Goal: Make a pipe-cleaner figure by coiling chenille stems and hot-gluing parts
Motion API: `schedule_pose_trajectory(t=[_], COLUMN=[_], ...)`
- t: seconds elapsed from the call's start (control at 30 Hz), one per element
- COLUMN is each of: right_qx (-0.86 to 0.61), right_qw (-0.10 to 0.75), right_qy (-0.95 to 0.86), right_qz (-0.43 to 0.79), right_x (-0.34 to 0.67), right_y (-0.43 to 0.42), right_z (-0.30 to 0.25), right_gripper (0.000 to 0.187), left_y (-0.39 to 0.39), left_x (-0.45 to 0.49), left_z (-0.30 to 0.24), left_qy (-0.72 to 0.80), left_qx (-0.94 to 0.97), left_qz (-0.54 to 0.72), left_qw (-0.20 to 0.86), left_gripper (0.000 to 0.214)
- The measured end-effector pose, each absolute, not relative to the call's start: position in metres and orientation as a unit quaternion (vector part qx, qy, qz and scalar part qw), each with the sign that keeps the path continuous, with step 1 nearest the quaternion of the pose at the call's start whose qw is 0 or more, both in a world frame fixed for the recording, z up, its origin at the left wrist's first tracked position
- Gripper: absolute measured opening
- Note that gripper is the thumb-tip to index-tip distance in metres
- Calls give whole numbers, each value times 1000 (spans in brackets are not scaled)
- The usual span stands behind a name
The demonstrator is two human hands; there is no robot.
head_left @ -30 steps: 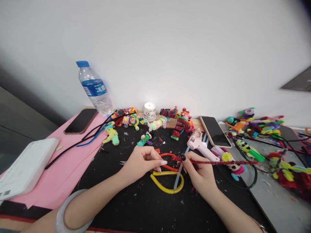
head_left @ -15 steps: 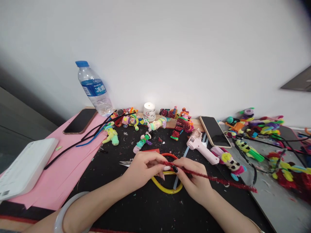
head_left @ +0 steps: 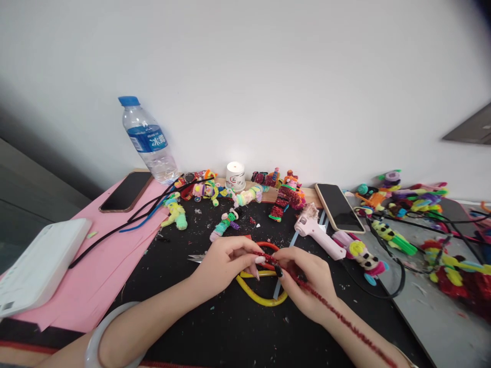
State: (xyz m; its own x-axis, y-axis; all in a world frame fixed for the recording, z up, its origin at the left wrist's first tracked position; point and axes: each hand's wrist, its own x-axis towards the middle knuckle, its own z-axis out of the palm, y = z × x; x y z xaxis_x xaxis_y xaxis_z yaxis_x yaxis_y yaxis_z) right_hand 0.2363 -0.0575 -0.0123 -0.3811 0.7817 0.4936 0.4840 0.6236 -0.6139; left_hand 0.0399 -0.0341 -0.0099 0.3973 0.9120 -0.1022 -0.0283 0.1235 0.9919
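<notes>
Two grips, left grip [head_left: 222, 263] and right grip [head_left: 312, 281], pinch red tinsel stem [head_left: 334, 309]; short section between them seems bent, long tail past right grip looks unworked.

We see the pale wall [head_left: 268, 92] brightest above an upturned paper cup [head_left: 235, 177], far left in shadow, lower right blurred and stretched.

Red fuzzy stem [head_left: 337, 314] pinched by left hand [head_left: 230, 261] and right hand [head_left: 312, 273]; pale glue gun [head_left: 321, 236] laid near cream-edged phone [head_left: 339, 207].
</notes>
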Motion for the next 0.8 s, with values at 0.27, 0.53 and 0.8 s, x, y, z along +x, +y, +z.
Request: schedule_pose_trajectory(t=[0.27,0.53,0.8], right_qx=[-387,-367,-497], right_qw=[400,365,356], right_qy=[-815,-840,-787], right_qz=[162,164,85], right_x=[234,231,241], right_y=[-58,-58,-41], right_z=[-11,-14,-19], right_gripper=[13,10,23], left_y=[-29,-30,-22], left_x=[40,40,35], left_z=[-9,-8,-11], left_qy=[387,386,397], left_qx=[483,475,388], left_qz=[411,411,443], left_qw=[669,676,704], left_gripper=[17,9,19])
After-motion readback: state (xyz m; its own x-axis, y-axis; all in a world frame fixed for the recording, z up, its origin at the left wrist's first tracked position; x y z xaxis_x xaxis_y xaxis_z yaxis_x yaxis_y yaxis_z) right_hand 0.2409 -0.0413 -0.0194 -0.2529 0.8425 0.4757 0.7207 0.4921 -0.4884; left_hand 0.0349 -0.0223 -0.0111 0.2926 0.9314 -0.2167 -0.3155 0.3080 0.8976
